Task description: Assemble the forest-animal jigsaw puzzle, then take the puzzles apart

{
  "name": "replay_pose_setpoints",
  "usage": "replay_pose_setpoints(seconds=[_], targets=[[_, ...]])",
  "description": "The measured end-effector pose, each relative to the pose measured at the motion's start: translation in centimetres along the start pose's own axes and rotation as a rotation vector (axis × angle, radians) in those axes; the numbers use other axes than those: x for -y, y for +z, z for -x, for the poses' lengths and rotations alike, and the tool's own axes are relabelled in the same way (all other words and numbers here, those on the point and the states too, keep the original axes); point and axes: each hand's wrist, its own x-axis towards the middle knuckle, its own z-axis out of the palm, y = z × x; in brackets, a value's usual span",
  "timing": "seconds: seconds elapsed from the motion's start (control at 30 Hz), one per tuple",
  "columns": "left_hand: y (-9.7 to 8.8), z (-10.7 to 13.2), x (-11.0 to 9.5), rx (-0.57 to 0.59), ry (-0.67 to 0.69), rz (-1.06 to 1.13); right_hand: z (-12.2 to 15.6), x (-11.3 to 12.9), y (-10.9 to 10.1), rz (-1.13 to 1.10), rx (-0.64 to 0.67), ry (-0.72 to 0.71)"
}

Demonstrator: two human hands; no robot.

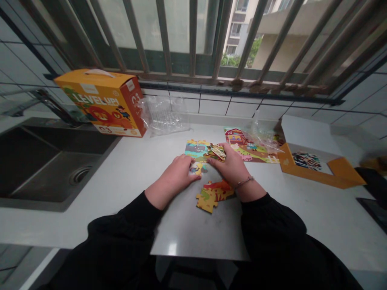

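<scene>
My left hand (178, 171) is closed at the left edge of a small puzzle piece (198, 168), thumb below and fingers above. That piece lies just below a joined strip of puzzle pieces (195, 149) with a blue and yellow picture. My right hand (229, 165) grips a small stack of puzzle pieces (217, 152), thumb and fingers around it, over the strip's right end. Nearer to me, below the right hand, lie loose yellow-green (207, 199) and orange-red (223, 189) puzzle pieces, partly overlapping.
A farm picture sheet (248, 150) lies behind my right hand, with clear plastic (263, 137) on it. An open orange-white box (320, 175) with pieces stands right. A yellow carton (102, 102) and plastic bag (166, 114) stand back left, beside the sink (60, 205).
</scene>
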Motion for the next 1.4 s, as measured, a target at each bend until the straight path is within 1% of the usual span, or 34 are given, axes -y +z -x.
replay_pose_setpoints(seconds=[0.1,0.23,0.37,0.5,0.57,0.63,0.67,0.8,0.83,0.9,0.97,1.03,1.13,1.23,1.33,1.4], targets=[[-1.0,0.0,1.3,-0.012,-0.043,-0.048,0.1,0.1,0.0,-0.031,0.000,-0.016],[-1.6,-0.1,2.1,-0.005,-0.080,-0.005,0.3,0.6,-0.1,-0.115,0.073,-0.024],[-2.3,0.0,2.3,0.034,-0.135,0.168,0.6,1.5,-0.7,-0.210,0.157,-0.043],[-3.0,0.0,2.5,-0.028,-0.205,0.353,0.7,1.8,-0.5,-0.196,0.355,-0.146],[-3.0,-0.1,2.4,-0.052,-0.175,0.462,0.6,1.7,0.0,-0.154,0.408,-0.219],[-2.7,-0.1,2.1,-0.054,-0.094,0.542,0.7,1.5,0.8,-0.119,0.393,-0.271],[-2.5,-0.1,1.9,-0.057,-0.052,0.560,0.7,1.3,1.1,-0.114,0.366,-0.273],[-1.8,-0.2,1.8,-0.054,0.049,0.589,1.1,1.3,1.7,-0.152,0.252,-0.167],[-1.7,-0.2,1.9,-0.040,0.065,0.600,1.2,1.3,1.7,-0.166,0.254,-0.136],[-1.6,-0.2,2.0,-0.001,0.087,0.610,1.3,1.6,1.6,-0.176,0.307,-0.094],[-1.7,-0.2,2.0,0.033,0.093,0.601,1.3,1.8,1.4,-0.160,0.365,-0.089],[-1.9,0.0,1.7,0.057,0.095,0.592,1.1,1.9,1.4,-0.123,0.387,-0.124],[-2.1,0.4,1.0,0.121,0.117,0.620,1.0,1.9,1.5,-0.098,0.375,-0.184],[-1.9,0.6,0.6,0.189,0.133,0.620,0.9,1.7,2.0,-0.106,0.360,-0.200],[-1.4,0.5,0.5,0.161,0.135,0.547,1.0,1.7,2.3,-0.125,0.362,-0.197],[-1.4,0.5,0.6,0.133,0.133,0.503,1.1,1.8,2.1,-0.136,0.379,-0.191]])
